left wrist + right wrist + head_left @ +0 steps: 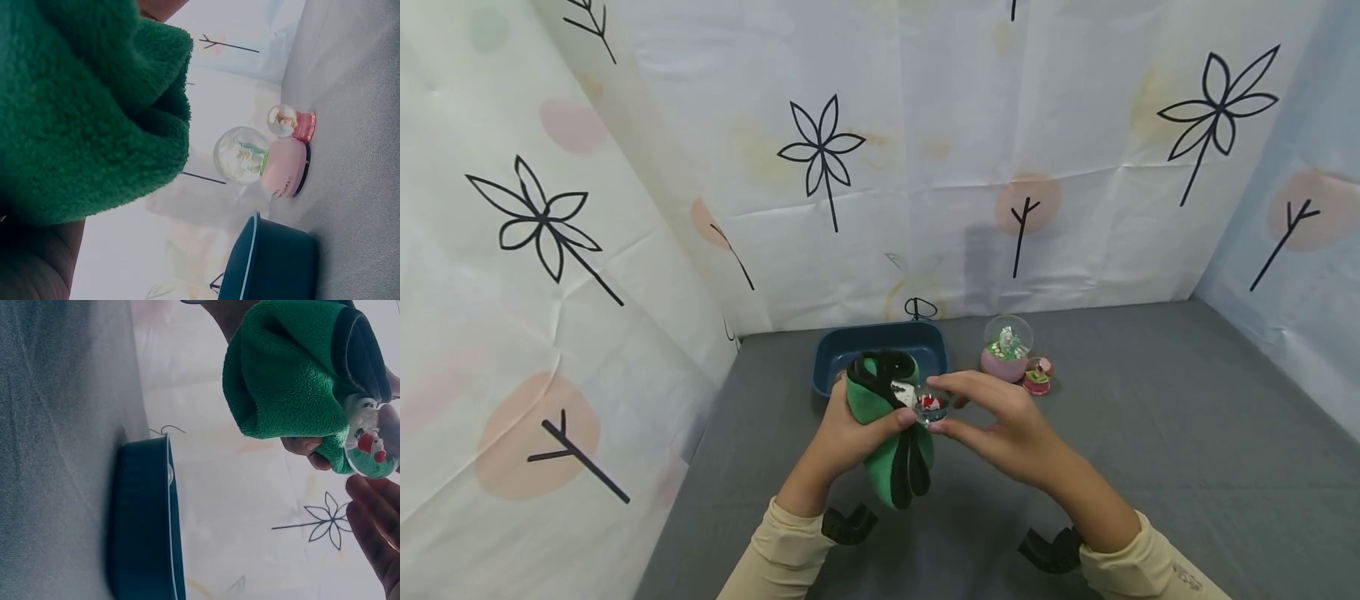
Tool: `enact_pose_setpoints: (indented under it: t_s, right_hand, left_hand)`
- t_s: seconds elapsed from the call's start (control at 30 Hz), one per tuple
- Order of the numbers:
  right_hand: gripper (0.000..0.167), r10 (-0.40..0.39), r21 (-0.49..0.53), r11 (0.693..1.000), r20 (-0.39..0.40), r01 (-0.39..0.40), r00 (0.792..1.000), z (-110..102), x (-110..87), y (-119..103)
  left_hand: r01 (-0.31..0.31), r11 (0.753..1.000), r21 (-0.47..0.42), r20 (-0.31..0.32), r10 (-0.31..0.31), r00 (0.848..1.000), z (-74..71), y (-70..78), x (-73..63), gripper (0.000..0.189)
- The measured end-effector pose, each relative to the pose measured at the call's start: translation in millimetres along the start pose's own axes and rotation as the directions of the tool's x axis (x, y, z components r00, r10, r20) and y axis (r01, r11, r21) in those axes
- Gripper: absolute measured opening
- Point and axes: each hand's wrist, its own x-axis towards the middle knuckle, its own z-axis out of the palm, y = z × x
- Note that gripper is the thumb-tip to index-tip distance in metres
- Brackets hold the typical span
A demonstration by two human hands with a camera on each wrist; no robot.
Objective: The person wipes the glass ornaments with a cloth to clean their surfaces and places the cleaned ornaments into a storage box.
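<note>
My left hand (pixel 842 433) grips a folded green cloth (pixel 880 479) with dark edging, its thumb lying against the white base of a small snow globe (pixel 932 407). The globe lies tilted sideways, its clear ball pointing right with a red and white figure inside. Thumb and fingertips of my right hand (pixel 1003 421) pinch the ball from opposite sides. In the right wrist view, the cloth (pixel 287 381) wraps part of the globe's (pixel 375 450) base. Cloth (pixel 94 125) hides the globe in the left wrist view.
Behind the hands stands a dark blue basin (pixel 827 354); something clear shows at its rim in the right wrist view. Right of it are a larger snow globe with a pink base (pixel 1002 365) and a small one with a red base (pixel 1037 383). Patterned cloth walls (pixel 910 150) surround the grey table (pixel 1187 433).
</note>
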Motion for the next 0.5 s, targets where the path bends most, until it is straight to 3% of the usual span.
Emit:
enact_pose_setpoints:
  t_s: [0.1,0.2,0.5]
  right_hand:
    - [0.041,0.018,-0.012,1.0,-0.011,-0.018,1.0,0.2,-0.9,1.9]
    - [0.041,0.03,-0.024,0.999,-0.019,-0.03,0.999,0.4,-1.6,2.9]
    - [0.041,0.126,0.004,0.992,0.005,-0.126,0.992,0.8,-3.6,1.6]
  left_hand:
    - [0.016,1.0,0.002,0.016,-0.016,1.0,-0.1,1.6,-1.2,0.041]
    - [0.031,0.999,0.008,0.016,-0.031,0.999,0.8,3.4,-1.5,0.041]
    - [0.004,1.0,0.03,-0.025,-0.003,1.0,1.8,5.3,0.3,0.037]
